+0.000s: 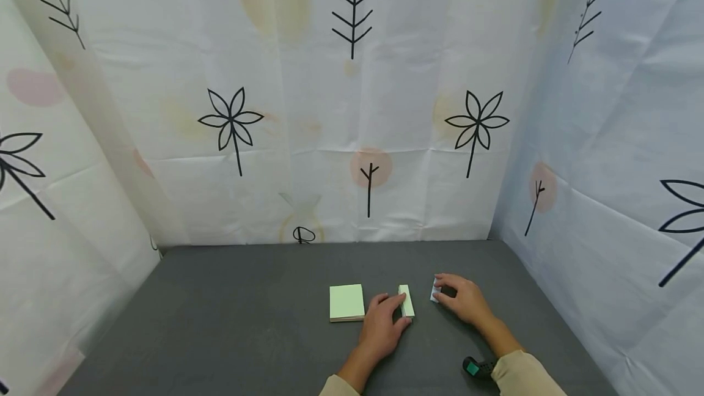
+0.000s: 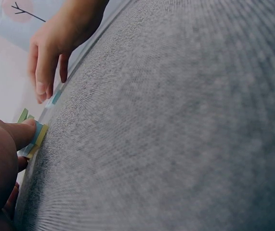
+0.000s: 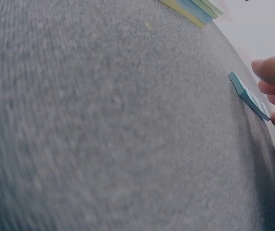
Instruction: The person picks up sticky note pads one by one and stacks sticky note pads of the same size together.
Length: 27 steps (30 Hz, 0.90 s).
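On the grey table, my left hand [image 1: 381, 327] pinches a narrow stack of sticky notes [image 1: 406, 301], pale green on top. The left wrist view shows blue and yellow layers in this stack [image 2: 37, 139], with the thumb [image 2: 24, 132] pressed against it. To the right, a small light-blue sticky note pad [image 1: 435, 291] lies beside the fingertips of my right hand [image 1: 464, 299]. Those fingers are bent loosely around the pad [image 3: 247, 97], and the thumb stands slightly off it in the right wrist view. A square pale-green sticky note stack [image 1: 346, 302] sits left of my left hand.
Patterned white cloth [image 1: 308, 188] surrounds the dark grey table [image 1: 231, 322] at the back and both sides. A black device with a green patch [image 1: 477, 367] is at my right wrist.
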Motion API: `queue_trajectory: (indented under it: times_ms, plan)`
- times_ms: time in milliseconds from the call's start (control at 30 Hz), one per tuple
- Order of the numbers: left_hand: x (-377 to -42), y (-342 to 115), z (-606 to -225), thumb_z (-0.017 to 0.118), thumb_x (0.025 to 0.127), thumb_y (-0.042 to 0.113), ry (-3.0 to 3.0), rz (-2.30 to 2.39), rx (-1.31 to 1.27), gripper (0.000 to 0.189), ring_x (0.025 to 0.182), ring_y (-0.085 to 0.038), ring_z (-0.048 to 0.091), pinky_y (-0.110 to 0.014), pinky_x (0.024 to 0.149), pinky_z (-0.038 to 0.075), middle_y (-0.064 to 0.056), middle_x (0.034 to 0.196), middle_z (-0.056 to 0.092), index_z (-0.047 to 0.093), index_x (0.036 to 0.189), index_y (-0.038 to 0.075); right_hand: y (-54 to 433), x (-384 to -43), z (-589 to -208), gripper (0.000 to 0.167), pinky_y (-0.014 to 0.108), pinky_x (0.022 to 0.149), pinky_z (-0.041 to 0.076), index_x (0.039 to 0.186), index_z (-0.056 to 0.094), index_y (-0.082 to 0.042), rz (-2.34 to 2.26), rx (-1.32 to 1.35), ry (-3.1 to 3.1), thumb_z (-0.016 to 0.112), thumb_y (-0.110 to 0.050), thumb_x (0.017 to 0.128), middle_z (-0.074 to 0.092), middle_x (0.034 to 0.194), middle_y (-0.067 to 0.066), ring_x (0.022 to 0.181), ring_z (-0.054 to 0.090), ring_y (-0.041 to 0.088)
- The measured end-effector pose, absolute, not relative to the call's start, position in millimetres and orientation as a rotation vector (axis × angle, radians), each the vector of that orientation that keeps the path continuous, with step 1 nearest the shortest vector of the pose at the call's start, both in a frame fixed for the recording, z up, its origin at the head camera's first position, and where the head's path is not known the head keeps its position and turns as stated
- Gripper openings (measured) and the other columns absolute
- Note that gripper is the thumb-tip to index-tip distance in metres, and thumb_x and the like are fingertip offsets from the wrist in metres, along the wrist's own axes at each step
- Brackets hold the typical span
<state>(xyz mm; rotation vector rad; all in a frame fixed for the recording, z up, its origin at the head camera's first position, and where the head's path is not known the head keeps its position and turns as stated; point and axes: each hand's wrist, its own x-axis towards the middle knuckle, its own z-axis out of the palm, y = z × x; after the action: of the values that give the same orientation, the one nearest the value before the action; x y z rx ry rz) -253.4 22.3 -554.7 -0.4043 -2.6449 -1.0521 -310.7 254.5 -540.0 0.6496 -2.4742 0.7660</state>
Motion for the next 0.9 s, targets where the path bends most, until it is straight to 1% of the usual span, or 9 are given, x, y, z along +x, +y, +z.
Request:
queue_trajectory:
  times_ms: [100,233,433,667,900]
  plan:
    - [-253.3,22.6,-555.0,0.076,0.085,0.026,-2.645,-1.053,-0.404,0.048,0.124,-0.024,0.049,-0.046,0.095,0.046,0.001,0.125,0.062,0.064,0.131,0.021,254.1,-313.6,-542.5,0.021,0.054,0.088,0.047,0.095,0.074,-0.007,0.718,0.668,-2.432,0.081,-0.010,0.075,0.068,0.113,0.013,0.107,0.060,0.036]
    - [-253.4,23.0,-555.9,0.076,0.085,0.026,-2.636,-1.054,-0.411,0.048,0.124,-0.024,0.049,-0.045,0.096,0.046,0.001,0.125,0.062,0.064,0.131,0.021,253.5,-315.9,-542.6,0.026,0.060,0.088,0.043,0.098,0.073,-0.004,0.685,0.638,-2.438,0.082,-0.007,0.073,0.066,0.115,0.017,0.110,0.056,0.041]
    - [-253.2,23.2,-556.0,0.076,0.085,0.026,-2.624,-1.060,-0.411,0.047,0.124,-0.024,0.049,-0.045,0.095,0.046,0.002,0.125,0.063,0.064,0.130,0.021,254.3,-316.7,-540.5,0.034,0.066,0.091,0.036,0.108,0.071,-0.002,0.686,0.477,-2.571,0.081,-0.015,0.078,0.062,0.123,0.019,0.119,0.049,0.043]
    - [-252.1,22.4,-556.1,0.078,0.083,0.025,-2.589,-1.048,-0.427,0.047,0.122,-0.025,0.051,-0.045,0.093,0.047,0.002,0.122,0.064,0.065,0.129,0.019,257.4,-316.8,-543.4,0.035,0.069,0.089,0.035,0.114,0.069,0.000,0.657,0.403,-2.621,0.074,-0.019,0.085,0.059,0.126,0.023,0.119,0.047,0.046]
    - [-252.1,22.0,-555.1,0.077,0.085,0.024,-2.598,-1.067,-0.420,0.047,0.123,-0.025,0.050,-0.045,0.094,0.047,0.001,0.123,0.063,0.065,0.129,0.020,255.6,-320.2,-542.1,0.045,0.070,0.092,0.032,0.123,0.063,0.002,0.641,0.339,-2.690,0.072,-0.023,0.087,0.054,0.131,0.026,0.123,0.044,0.048]
